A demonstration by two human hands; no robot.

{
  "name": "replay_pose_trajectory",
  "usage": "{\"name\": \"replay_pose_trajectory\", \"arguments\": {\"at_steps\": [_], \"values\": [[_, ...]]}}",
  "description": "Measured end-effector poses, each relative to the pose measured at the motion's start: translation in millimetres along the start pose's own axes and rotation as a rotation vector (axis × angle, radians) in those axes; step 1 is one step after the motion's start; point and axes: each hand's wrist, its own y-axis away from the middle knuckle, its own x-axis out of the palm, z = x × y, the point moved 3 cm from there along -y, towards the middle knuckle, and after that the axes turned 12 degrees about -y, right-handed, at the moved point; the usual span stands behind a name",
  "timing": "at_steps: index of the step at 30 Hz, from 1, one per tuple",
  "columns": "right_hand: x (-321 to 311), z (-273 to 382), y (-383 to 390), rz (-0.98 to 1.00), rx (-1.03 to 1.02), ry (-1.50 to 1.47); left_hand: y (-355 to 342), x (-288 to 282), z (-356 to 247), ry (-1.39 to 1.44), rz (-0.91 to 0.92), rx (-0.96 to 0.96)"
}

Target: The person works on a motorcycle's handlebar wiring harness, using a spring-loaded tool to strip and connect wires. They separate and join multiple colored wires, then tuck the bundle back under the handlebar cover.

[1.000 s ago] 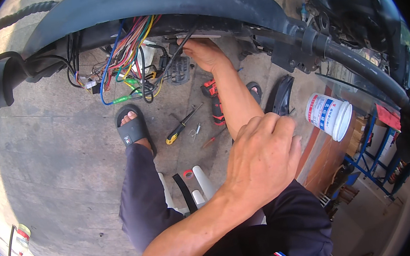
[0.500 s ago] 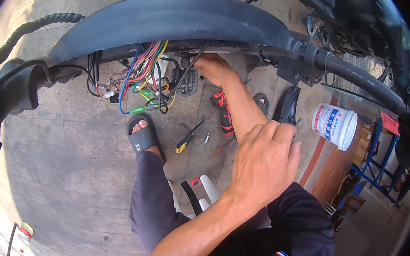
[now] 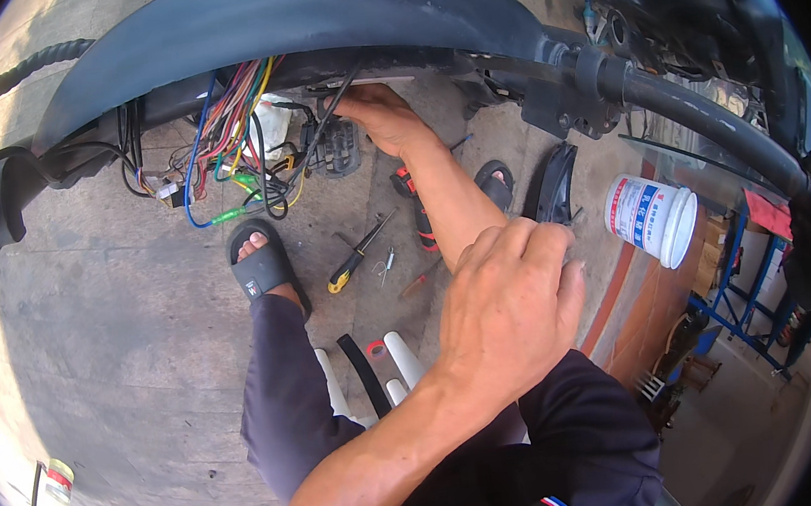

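Note:
My right hand (image 3: 379, 117) reaches under the dark curved cover (image 3: 302, 17) of a vehicle's handlebar, beside a black cable. Its fingers curl at the edge of the black parts there, and what they grip is hidden. Left of it hangs a bundle of coloured wires (image 3: 238, 113) with green-sleeved joins and a white connector (image 3: 167, 190). Nearer to me, my left hand (image 3: 509, 301) is closed with its back up, crossing over my right forearm. Its fingertips are tucked from sight, so anything inside cannot be made out.
On the floor lie a yellow-and-black screwdriver (image 3: 352, 263), a red-and-black power tool (image 3: 423, 221) and a roll of red tape (image 3: 376, 349). A white bucket (image 3: 654, 220) stands at right, near a blue metal frame (image 3: 726, 293). The handlebar tube (image 3: 697, 114) runs across the upper right.
The view has shifted, so the cover, wires and floor tools sit further left and higher in the picture. Both hands keep nearly the same pose.

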Motion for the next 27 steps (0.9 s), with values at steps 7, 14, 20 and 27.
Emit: {"name": "replay_pose_trajectory", "arguments": {"at_steps": [7,14,20,27], "values": [[-3.5,-4.4,-3.7,0.005,-0.01,0.01,-2.2,2.3,0.7,0.012,0.002,-0.017],[-2.2,-4.9,-3.5,0.018,-0.034,-0.015,-2.2,2.7,0.8,0.004,0.003,-0.005],[-1.1,-1.3,-1.0,-0.038,-0.008,0.004,-1.5,2.4,1.2,-0.01,0.012,0.001],[-0.7,-1.1,0.2,-0.063,-0.001,-0.012,-0.7,1.6,2.3,-0.01,0.012,0.01]]}}
